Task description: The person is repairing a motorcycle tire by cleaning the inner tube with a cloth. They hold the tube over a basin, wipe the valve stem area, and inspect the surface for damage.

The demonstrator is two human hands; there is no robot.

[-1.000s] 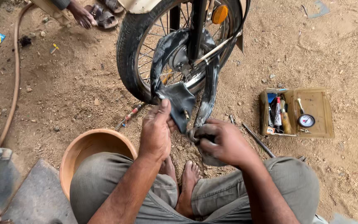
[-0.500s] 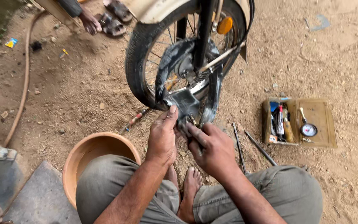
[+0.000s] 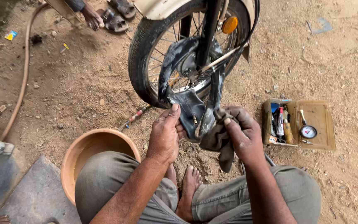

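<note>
At frame centre, we pinch a black inner tube (image 3: 190, 108) hanging from the wheel (image 3: 154, 54): left hand (image 3: 164, 135) fingers clasp its edge, right hand (image 3: 241, 132) grips a dark rag (image 3: 220, 143). A clay bowl (image 3: 83, 151) sits lower left, a toolbox (image 3: 311, 120) right.

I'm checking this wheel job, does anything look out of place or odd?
Yes: the black inner tube hangs out of the tyre, limp, with its valve bare. The left hand pinches it; the right hand grips a dark rag.
</note>
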